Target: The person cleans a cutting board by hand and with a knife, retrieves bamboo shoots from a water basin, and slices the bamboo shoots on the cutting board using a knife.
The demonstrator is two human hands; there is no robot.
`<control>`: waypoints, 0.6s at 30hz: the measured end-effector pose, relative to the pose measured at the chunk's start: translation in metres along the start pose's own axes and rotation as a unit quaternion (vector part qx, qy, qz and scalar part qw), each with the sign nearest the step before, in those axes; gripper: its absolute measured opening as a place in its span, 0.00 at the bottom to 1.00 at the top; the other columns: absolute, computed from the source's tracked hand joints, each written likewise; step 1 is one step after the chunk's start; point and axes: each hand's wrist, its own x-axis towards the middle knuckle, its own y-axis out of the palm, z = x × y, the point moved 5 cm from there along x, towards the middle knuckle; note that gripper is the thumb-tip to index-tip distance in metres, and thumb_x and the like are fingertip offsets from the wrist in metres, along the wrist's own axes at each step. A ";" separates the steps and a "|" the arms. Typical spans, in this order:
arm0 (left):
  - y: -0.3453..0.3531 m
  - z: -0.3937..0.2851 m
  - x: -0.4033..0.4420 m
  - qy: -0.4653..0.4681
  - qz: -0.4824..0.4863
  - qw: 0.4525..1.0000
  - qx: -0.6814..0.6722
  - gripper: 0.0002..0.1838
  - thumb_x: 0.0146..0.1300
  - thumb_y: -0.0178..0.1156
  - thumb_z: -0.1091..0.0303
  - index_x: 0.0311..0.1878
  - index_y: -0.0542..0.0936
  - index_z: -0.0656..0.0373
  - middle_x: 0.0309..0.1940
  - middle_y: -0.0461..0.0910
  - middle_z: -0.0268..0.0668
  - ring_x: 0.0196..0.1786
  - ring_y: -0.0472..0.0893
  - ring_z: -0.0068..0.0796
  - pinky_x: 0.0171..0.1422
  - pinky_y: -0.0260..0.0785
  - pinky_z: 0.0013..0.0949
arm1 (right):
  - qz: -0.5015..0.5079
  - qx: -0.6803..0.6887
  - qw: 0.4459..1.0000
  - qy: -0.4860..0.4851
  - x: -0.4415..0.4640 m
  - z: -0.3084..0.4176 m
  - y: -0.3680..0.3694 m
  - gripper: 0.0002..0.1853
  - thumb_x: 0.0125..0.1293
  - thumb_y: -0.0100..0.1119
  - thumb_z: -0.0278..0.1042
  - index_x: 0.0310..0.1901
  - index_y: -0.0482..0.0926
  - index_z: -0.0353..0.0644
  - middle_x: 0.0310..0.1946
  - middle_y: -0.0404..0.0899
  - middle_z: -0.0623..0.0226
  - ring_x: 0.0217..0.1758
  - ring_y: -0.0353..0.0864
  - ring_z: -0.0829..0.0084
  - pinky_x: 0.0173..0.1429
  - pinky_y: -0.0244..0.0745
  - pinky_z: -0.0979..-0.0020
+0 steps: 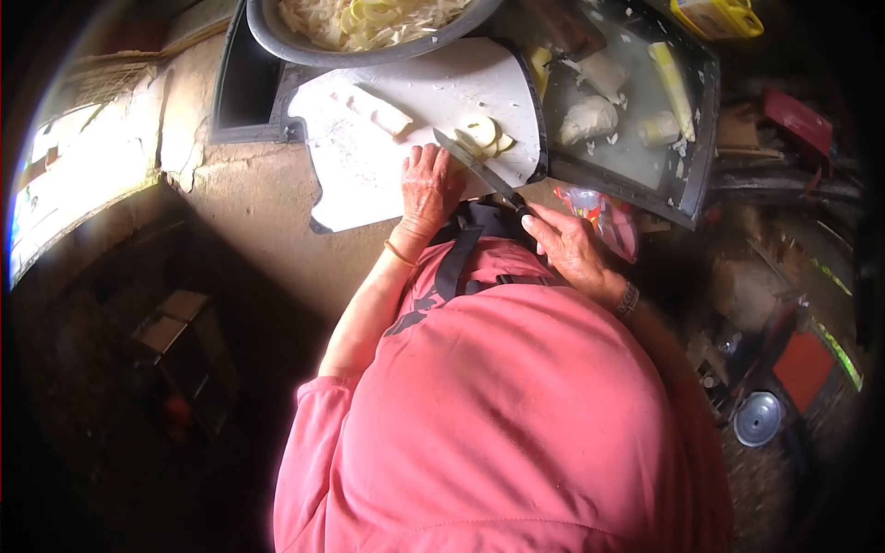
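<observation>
My right hand (pixel 572 251) is closed round the dark handle of a kitchen knife (pixel 479 170). The blade points up and left across a white cutting board (pixel 346 189). Close to the blade tip, my left hand (pixel 431 189) rests at the board's near side, fingers bent and pressed together; whatever is under them is hidden. Pale yellowish slices of a vegetable (pixel 481 135), perhaps bamboo shoot, lie just beyond the blade. A longer whitish piece (pixel 373 111) of vegetable lies on the board, left of the slices.
Behind the board stands a large metal basin (pixel 369 57) heaped with pale shreds. On the right, a dark-rimmed tray (pixel 636 180) holds several peeled pieces and scraps. A yellow container (pixel 719 17) is at the top right. A round metal lid (pixel 758 419) lies low on the right.
</observation>
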 end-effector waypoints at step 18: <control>-0.001 0.001 0.003 0.002 0.021 1.000 0.001 0.31 0.42 0.68 0.67 0.56 0.77 0.59 0.40 0.73 0.41 0.45 0.73 0.46 0.48 0.68 0.46 | -0.024 0.062 0.997 -0.033 0.077 -0.009 0.033 0.22 0.73 0.57 0.53 0.52 0.84 0.40 0.17 0.71 0.73 0.17 0.69 0.82 0.22 0.68 0.75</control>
